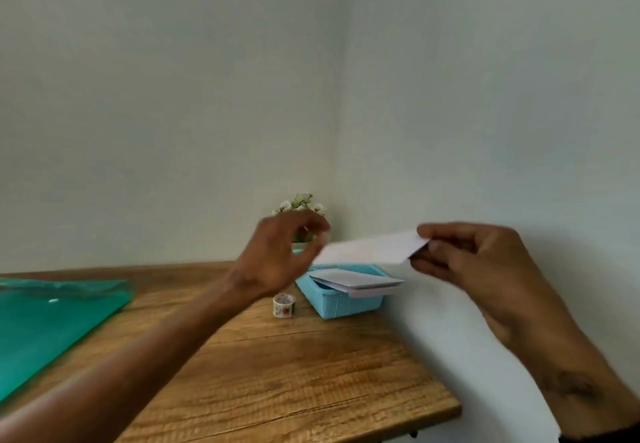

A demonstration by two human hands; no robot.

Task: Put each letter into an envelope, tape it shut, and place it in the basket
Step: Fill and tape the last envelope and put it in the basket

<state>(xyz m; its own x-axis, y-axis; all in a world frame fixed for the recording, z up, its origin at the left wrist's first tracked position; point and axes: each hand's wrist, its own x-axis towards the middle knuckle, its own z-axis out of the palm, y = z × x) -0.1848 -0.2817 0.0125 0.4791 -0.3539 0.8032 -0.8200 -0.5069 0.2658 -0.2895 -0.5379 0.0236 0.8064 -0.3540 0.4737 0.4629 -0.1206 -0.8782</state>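
Both hands are raised above the far right corner of the brown wood-grain surface (294, 373), with a white paper envelope (370, 247) stretched between them over the basket. The right hand (474, 262) pinches the envelope's right end between thumb and curled fingers. The left hand (280, 255) has its fingers curled at the envelope's left end, but motion blur hides whether it really grips the paper or only touches it. Below, a light blue woven plastic basket (332, 300) sits against the wall and holds at least two flat white envelopes (360, 283), stacked and jutting past its right rim. Just left of the basket stands a small roll of flower-patterned tape (284, 305) on edge. A translucent green plastic folder (52, 321) lies at the left, well apart. A small potted plant with white flowers (301, 207) stands in the corner behind the left hand.
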